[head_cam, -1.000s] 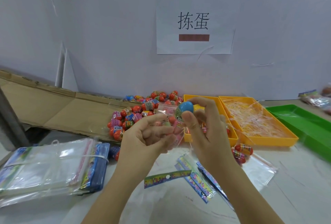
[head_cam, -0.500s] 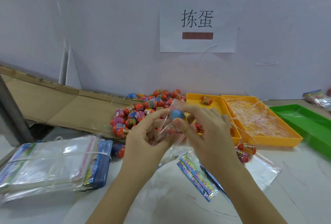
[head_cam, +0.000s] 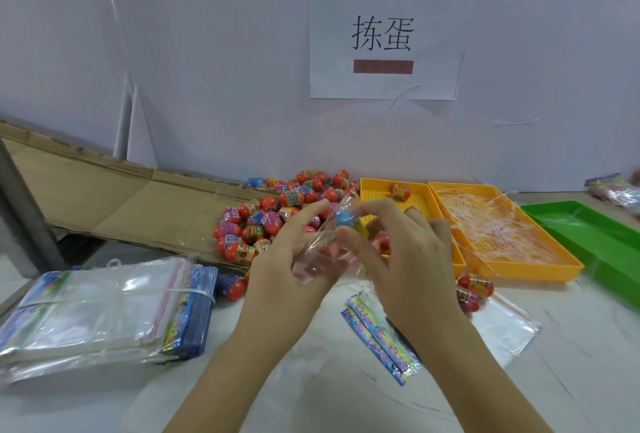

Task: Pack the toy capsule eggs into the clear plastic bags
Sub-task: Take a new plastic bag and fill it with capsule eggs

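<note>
A single wide-angle camera, worn on the person's head, supplies the view. It looks forward and down, squarely facing the wall (head_cam: 207, 51) with its paper sign (head_cam: 433, 17) at top centre. The left hand (head_cam: 284, 270), gripping a clear bag (head_cam: 323, 261), and the right hand (head_cam: 412, 259), pinching a blue egg (head_cam: 343, 218), sit close to the lens at frame centre. Both forearms enter from the bottom edge. The table (head_cam: 311, 391) fills the lower half.
</note>
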Motion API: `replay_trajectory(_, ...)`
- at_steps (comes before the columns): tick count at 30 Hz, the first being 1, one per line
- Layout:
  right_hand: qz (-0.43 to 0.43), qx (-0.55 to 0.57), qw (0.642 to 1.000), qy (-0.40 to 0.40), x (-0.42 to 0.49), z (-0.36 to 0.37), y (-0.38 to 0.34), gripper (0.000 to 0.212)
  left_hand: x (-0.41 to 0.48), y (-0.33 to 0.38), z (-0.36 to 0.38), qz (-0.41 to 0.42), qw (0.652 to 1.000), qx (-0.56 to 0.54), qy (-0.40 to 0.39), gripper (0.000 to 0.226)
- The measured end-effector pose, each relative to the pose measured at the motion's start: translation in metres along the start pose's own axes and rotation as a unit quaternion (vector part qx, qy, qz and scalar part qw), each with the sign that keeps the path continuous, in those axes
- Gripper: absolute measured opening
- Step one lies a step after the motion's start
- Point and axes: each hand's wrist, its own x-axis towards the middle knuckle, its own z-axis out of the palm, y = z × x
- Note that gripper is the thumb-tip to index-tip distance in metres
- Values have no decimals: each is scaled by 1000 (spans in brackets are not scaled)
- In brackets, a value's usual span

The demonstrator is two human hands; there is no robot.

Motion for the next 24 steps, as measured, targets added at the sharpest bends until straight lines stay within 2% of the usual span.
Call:
replay_trajectory(4,-19,-7,999,-39,0,1,-1,43,1,-2,0,7,999,-17,43,65)
replay_trajectory(9,-8,92,992,-91,-1,5,1,46,1,-4,-1,4,999,-12,47,72)
replay_trajectory(13,-9,102,989,-111,-1,4,3,29,2,-3,-2,8,998,-19,55,75)
replay_trajectory(15,13,131,985,-113,0,3,4,34,1,-2,-2,12,999,-16,50,72)
replay_trajectory(16,19,139,984,-107,0,3,5,33,1,-2,-1,12,999,-12,46,71)
replay_trajectory(18,-5,109,991,-77,1,3,4,19,1,-1,-2,11,999,-4,43,70)
replay_trajectory(22,-39,117,986,-110,-1,5,3,36,1,1,-2,1,999,-23,48,69)
replay_trajectory(24,-48,160,980,-110,-2,5,1,36,2,3,-3,-26,995,-67,67,64)
